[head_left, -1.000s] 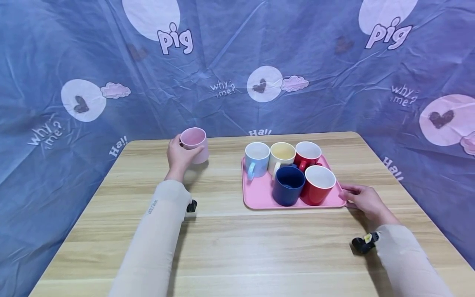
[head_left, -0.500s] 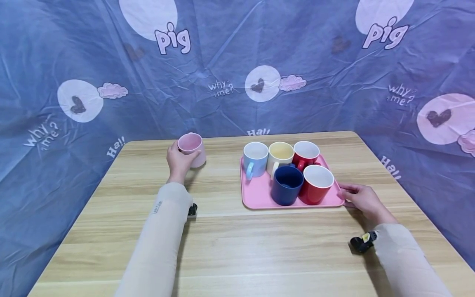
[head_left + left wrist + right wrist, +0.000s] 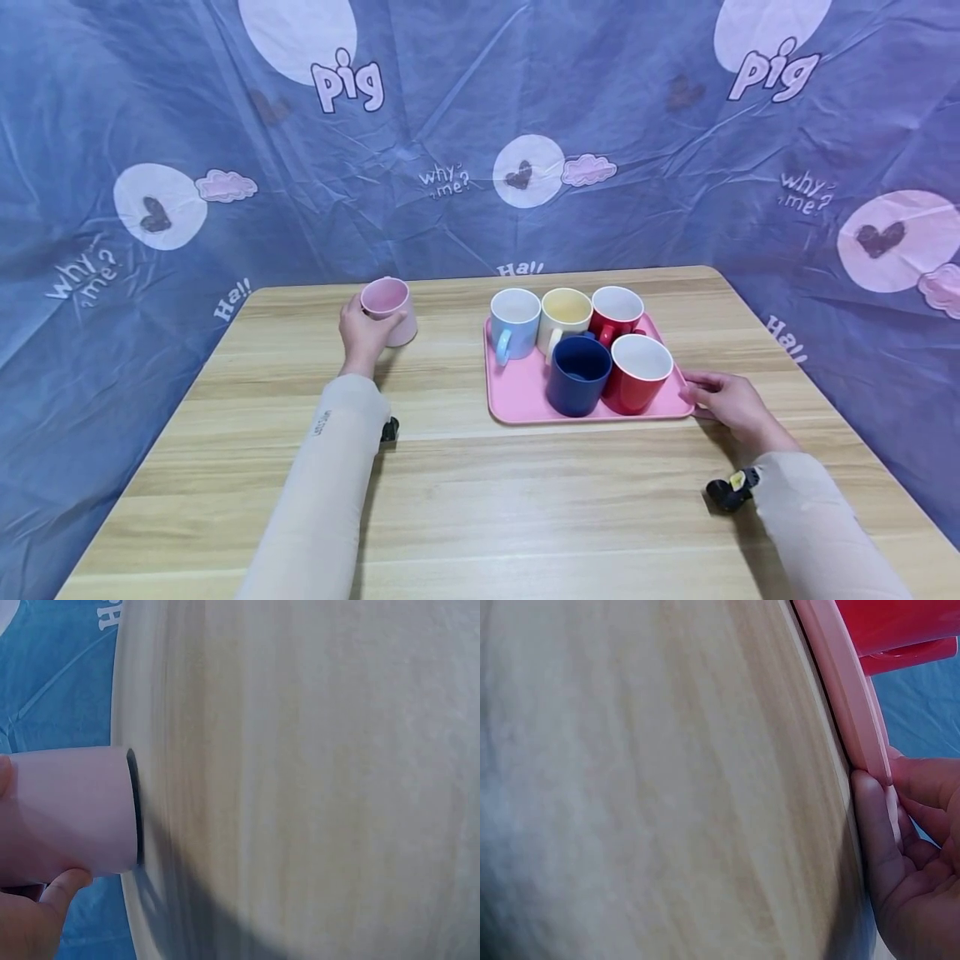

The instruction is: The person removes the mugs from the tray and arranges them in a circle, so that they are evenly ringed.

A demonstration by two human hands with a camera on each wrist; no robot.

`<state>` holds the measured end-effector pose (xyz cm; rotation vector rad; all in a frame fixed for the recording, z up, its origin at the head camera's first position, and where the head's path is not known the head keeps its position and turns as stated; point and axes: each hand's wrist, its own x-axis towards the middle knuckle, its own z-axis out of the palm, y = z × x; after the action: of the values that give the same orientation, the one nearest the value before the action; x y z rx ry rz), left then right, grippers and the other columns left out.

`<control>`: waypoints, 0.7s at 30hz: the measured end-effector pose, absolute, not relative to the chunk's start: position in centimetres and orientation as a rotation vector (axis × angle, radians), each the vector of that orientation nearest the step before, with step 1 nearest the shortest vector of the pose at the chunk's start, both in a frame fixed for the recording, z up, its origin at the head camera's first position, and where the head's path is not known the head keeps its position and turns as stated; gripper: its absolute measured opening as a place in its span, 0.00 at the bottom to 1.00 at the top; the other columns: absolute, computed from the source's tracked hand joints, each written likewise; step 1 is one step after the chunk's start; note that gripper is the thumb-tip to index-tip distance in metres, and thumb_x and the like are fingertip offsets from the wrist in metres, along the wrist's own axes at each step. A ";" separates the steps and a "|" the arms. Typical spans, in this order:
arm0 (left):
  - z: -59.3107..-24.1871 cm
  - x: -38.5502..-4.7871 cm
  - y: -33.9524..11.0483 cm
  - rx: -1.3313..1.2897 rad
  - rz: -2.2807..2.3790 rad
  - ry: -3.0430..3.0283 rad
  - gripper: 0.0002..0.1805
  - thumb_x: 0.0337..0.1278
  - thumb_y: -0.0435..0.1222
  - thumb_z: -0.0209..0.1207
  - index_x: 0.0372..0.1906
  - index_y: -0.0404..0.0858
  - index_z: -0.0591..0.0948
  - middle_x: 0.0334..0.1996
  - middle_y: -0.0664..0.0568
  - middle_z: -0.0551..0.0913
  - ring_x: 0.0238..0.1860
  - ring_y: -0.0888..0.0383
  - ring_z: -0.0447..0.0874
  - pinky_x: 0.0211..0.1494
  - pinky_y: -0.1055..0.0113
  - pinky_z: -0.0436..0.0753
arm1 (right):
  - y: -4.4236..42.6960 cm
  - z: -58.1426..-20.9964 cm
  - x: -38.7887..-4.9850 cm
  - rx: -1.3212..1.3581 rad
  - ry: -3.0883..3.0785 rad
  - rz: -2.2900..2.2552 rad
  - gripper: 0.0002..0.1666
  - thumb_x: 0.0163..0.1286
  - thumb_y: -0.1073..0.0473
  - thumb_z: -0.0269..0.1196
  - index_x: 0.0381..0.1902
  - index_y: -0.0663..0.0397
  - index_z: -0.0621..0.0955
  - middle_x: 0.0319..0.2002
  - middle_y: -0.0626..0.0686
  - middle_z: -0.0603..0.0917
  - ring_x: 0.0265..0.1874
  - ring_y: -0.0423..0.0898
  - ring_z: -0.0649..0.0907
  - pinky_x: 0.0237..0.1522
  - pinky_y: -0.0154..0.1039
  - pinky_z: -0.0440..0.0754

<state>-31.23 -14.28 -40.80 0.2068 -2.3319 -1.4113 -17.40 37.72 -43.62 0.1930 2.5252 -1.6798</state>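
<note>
The left hand (image 3: 362, 333) grips a pink mug (image 3: 403, 331), the fingers around its left side and the thumb along the near side; the mug's mouth faces up. Its dark base sits at or just over the bench (image 3: 480, 508), near the far edge; whether it touches is hard to tell. The right hand (image 3: 738, 408) pinches the near right corner of a pink tray (image 3: 517, 400), well apart from the pink mug. The tray lies between the hands, closer to the right one. On it stand a light blue mug (image 3: 517, 337), a cream mug (image 3: 561, 332) and a red mug (image 3: 624, 326) at the back, with a navy mug (image 3: 573, 392) and a larger-looking red mug (image 3: 628, 393) in front. Beyond the bench hangs a printed blue cloth (image 3: 450, 225).
</note>
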 end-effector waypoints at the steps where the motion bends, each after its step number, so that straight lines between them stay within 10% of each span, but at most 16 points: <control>1: -40.9 -31.2 -14.3 0.211 -1.418 -2.328 0.40 0.37 0.38 0.75 0.61 0.32 0.73 0.54 0.37 0.73 0.58 0.44 0.68 0.64 0.54 0.65 | 37.7 -43.6 -17.4 0.201 2.532 -1.671 0.31 0.69 0.65 0.58 0.63 0.79 0.64 0.42 0.53 0.83 0.33 0.34 0.83 0.38 0.35 0.83; 21: -41.0 -31.4 -14.7 0.218 -1.407 -2.424 0.57 0.36 0.45 0.76 0.71 0.32 0.57 0.63 0.37 0.68 0.63 0.45 0.65 0.66 0.56 0.64 | 37.6 -43.9 -17.6 0.188 2.566 -1.644 0.30 0.70 0.65 0.58 0.63 0.79 0.64 0.46 0.63 0.82 0.33 0.34 0.83 0.37 0.35 0.83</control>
<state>-31.39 -14.70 -41.00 0.2182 -2.4237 -1.4070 -17.61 37.58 -43.91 0.1881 2.5664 -1.6439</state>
